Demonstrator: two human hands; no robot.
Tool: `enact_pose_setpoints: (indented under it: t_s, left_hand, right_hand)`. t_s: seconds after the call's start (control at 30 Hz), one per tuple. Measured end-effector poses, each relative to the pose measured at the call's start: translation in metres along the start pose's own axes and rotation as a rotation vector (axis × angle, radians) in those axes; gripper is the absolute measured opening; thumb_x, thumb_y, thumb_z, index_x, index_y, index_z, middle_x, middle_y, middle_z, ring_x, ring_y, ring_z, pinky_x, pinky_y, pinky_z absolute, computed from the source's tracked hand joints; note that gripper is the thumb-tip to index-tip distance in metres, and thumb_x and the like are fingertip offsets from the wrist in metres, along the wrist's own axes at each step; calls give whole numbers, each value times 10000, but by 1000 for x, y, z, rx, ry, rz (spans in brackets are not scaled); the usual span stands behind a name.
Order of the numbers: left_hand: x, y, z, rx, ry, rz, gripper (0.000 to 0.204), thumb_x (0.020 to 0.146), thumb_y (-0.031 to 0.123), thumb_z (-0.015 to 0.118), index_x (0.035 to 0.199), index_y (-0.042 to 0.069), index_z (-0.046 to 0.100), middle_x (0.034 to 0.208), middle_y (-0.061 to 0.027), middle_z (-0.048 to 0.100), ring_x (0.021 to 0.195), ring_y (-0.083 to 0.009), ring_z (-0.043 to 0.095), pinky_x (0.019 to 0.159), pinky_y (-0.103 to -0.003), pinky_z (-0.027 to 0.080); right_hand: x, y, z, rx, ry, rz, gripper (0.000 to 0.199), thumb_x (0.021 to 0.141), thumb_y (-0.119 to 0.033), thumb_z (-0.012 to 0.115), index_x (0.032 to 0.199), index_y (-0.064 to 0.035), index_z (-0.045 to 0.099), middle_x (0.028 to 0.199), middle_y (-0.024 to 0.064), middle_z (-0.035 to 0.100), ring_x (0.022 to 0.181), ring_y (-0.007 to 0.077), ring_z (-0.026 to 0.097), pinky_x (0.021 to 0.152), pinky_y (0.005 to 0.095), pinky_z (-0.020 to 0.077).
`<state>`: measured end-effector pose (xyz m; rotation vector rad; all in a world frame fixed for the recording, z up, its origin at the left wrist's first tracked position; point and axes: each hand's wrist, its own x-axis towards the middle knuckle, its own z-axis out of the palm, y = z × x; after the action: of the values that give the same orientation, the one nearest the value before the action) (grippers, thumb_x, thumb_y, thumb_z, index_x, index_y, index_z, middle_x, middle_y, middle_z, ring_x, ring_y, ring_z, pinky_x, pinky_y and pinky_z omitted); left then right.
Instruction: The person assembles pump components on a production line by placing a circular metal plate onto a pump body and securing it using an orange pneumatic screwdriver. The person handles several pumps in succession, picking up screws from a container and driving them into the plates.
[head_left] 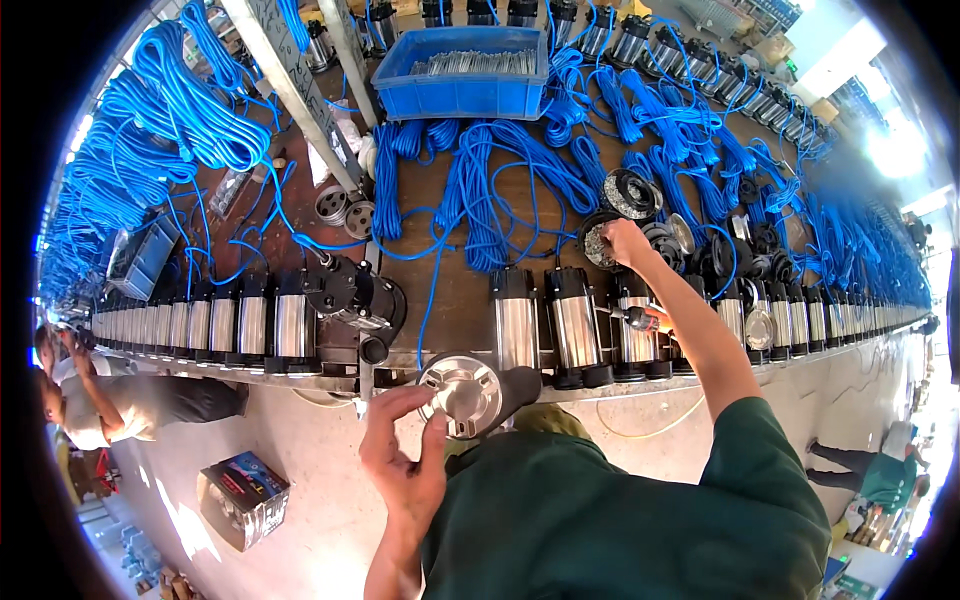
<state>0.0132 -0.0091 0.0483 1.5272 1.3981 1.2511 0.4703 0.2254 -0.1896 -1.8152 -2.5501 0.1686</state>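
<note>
Two hands busy: left hand (pixel 405 462) gripping round shiny metal cap (pixel 462 393) by its rim; right hand (pixel 628 243) closed, reaching into black bowl of small silver bits (pixel 597 243) on tabletop (pixel 455 290).

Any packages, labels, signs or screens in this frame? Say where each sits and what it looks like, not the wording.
Printed carton: on the floor at lower left, below the bench edge; box-shaped, dark blue and grey with a product picture.
Cardboard boxes: far upper right behind the bench; tan, too small to detail.
No screens or signs are visible.
</note>
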Motion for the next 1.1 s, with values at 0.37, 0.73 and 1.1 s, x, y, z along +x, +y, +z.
enact_pose_setpoints:
  t_s: [0.37, 0.73, 1.1]
  left_hand:
    - [27, 47, 68, -844, -362, -537, 114, 946, 73, 556, 1014, -14, 584, 913, -125, 656, 852, -197, 633, 787, -318, 508]
    - [24, 35, 130, -1143, -268, -1057, 203, 981, 183, 505, 1073, 5, 541, 1031, -147, 615, 1016, -297, 606, 911, -413, 502]
    - [31, -1, 200, -1160, -310, -1130, 423, 1051, 258, 305, 1103, -112, 503, 1148, -253, 578, 1122, -394, 575, 1010, -453, 486]
  right_hand:
    - [1, -3, 26, -86, -25, 84, 131, 732, -121, 645, 842, -65, 688, 975, 186, 649, 897, 383, 649, 801, 462, 541]
    - [-59, -116, -155, 857, 255, 321, 93, 810, -97, 688, 840, -9, 690, 680, 74, 671, 595, 162, 640, 562, 296, 484]
    - [-147, -121, -150, 1645, 301, 680, 179, 897, -176, 673, 978, -18, 655, 861, 38, 684, 696, 87, 594, 589, 211, 466]
